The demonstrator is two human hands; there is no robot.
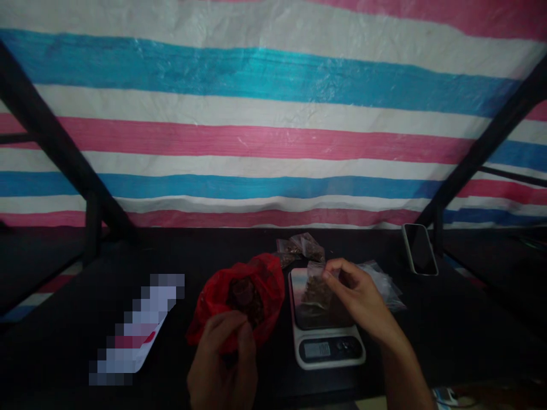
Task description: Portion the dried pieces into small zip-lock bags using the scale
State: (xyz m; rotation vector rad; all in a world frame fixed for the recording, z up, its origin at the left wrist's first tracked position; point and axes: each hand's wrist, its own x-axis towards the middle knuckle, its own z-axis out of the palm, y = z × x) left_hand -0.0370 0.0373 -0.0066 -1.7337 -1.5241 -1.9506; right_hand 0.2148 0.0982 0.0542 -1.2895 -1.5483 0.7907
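My right hand (pixel 354 290) pinches the top edge of a small clear zip bag (pixel 317 291) with brown dried bits in it. That bag rests on the dark plate of a white kitchen scale (pixel 299 352), whose small display is lit. My left hand (pixel 226 359) is at the near rim of a red plastic bag (pixel 269 273), thumb and forefinger brought together; what they hold, if anything, I cannot make out. Inside the red bag lie loose brown dried pieces (pixel 256 307) and a small cup-like object (pixel 243 291).
Several filled zip bags (pixel 305 246) lie behind the scale. Flat clear bags (pixel 382 285) lie to its right, and a phone (pixel 421 249) sits farther right. A blurred-out white item (pixel 141 330) is at left. Striped sheeting (pixel 273 142) and dark slanted bars border the black table (pixel 171 245).
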